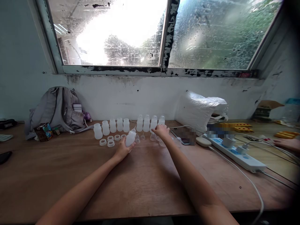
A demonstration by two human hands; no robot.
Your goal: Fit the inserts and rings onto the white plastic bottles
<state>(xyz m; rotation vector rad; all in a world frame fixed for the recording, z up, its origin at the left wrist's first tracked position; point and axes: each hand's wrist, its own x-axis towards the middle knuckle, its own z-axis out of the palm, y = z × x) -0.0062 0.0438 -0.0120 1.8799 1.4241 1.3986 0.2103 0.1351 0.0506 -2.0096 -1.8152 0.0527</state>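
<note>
Bottle in hand: your left hand (pixel 123 150) has its fingers wrapped round a tilted bottle (pixel 130 140) near the middle of the frame; a narrow tip shows at its top end, so it looks partly fitted, with no clear cover that you can make out.
Right hand: your right hand (pixel 161 132) is just right of centre, fingers bent down near the clear covers (pixel 162 143); whether they grip one cannot be told.
Finished row: four topped bottles (pixel 146 124) stand upright behind your right hand, close together; judging by their domed tops, you have these done.
Waiting row: five bare-necked bottles (pixel 105 128) stand upright left of centre in the frame; nothing sits on them, so you seem to have all five left.
Loose rings: several white rings (pixel 111 143) lie in front of that row, unused.
Loose teats: a couple of clear teats (pixel 137 140) rest on the tabletop (pixel 117 193), just right of the bottle you hold.
Progress: by these rows you appear a little short of halfway, with one bottle in work.
</note>
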